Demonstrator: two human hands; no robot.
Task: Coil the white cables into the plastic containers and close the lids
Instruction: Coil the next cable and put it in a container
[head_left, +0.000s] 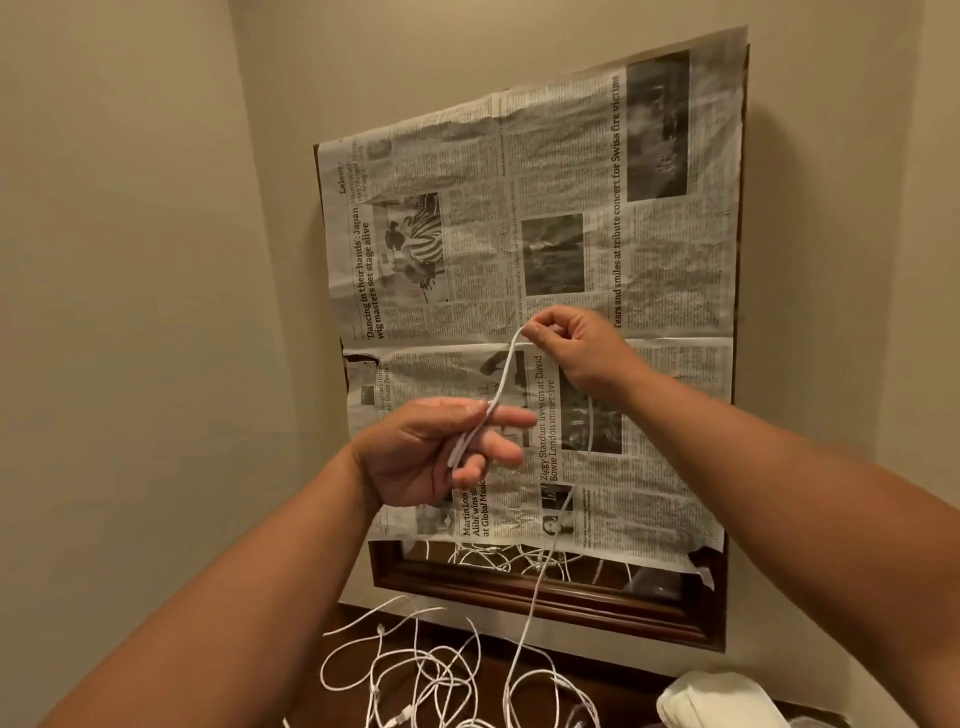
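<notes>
A white cable (501, 374) is stretched doubled between my two hands, held up in front of a newspaper-covered mirror. My left hand (436, 452) pinches the lower end of the doubled cable between thumb and fingers. Higher and to the right, my right hand (576, 345) pinches the loop's top. From my right hand a strand hangs down to a tangled pile of white cables (431, 680) on the dark surface below. A pale plastic container (717, 701) shows partly at the bottom right.
A wood-framed mirror (545, 597) leans on the beige wall, mostly covered by newspaper (571, 208); its uncovered bottom strip reflects the cables. Walls close in on the left and right.
</notes>
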